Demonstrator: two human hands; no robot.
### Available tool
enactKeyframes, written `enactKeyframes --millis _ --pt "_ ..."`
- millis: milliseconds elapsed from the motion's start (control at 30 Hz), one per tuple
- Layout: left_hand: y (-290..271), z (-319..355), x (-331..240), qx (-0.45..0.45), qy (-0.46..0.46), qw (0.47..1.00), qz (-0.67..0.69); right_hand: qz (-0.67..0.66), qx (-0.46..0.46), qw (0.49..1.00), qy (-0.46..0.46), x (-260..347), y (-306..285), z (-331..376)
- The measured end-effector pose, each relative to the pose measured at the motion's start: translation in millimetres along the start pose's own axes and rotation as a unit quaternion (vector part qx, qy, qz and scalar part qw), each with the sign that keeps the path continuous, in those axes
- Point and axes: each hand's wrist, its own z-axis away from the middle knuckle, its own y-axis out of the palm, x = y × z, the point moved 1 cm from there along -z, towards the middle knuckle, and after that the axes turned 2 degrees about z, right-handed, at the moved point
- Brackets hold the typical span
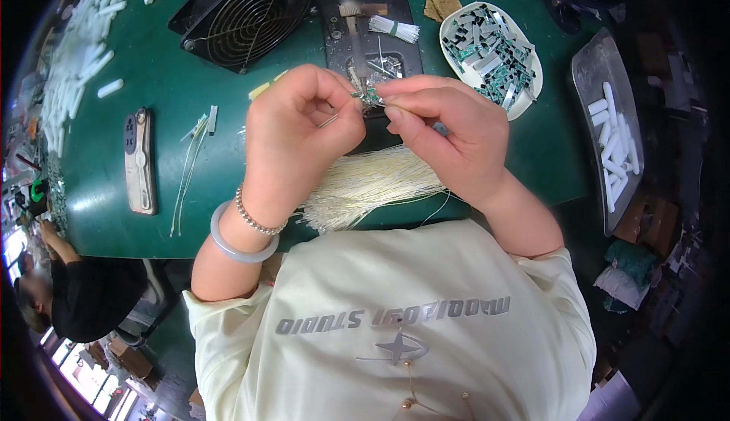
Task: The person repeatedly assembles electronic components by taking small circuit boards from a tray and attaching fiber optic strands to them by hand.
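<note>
My left hand (308,113) is closed in a pinch on a small circuit board, whose green end (355,95) shows at the fingertips. A thin silvery strip (328,120) pokes out below those fingers. Facing it, my right hand (456,124) pinches with thumb and forefinger; what lies between them is too small to make out. Both sets of fingertips meet under the tip of a soldering iron (351,37) that points down over a black base plate (407,37). Below my hands lies a thick bundle of thin pale wires (372,185).
A black fan (247,22) stands at the far left. Right of the iron, a white bowl (537,79) holds small boards. A tray (601,193) of white tubes sits at the right edge. A phone (140,162) and wired pieces (190,166) lie left. Another person (84,292) sits at far left.
</note>
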Motion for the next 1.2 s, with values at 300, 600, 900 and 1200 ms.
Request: enactKeyframes --millis 300,600,900,1200 --pt "-1.0 0.2 -2.6 0.011 -0.003 1.0 -0.002 -0.001 0.004 1.0 0.003 2.4 -0.9 -0.6" --pt "-0.5 7.7 0.4 0.02 0.053 0.993 -0.1 -0.074 0.04 0.994 0.067 -4.9 -12.1 6.8" --pt "2.2 16.6 -0.2 0.062 -0.064 0.994 0.059 0.065 0.063 0.996 -0.023 -3.1 -4.9 10.6" --pt "-5.8 28.3 -3.6 0.095 -0.005 0.99 -0.107 0.07 0.071 0.993 -0.068 3.0 -4.1 15.5"
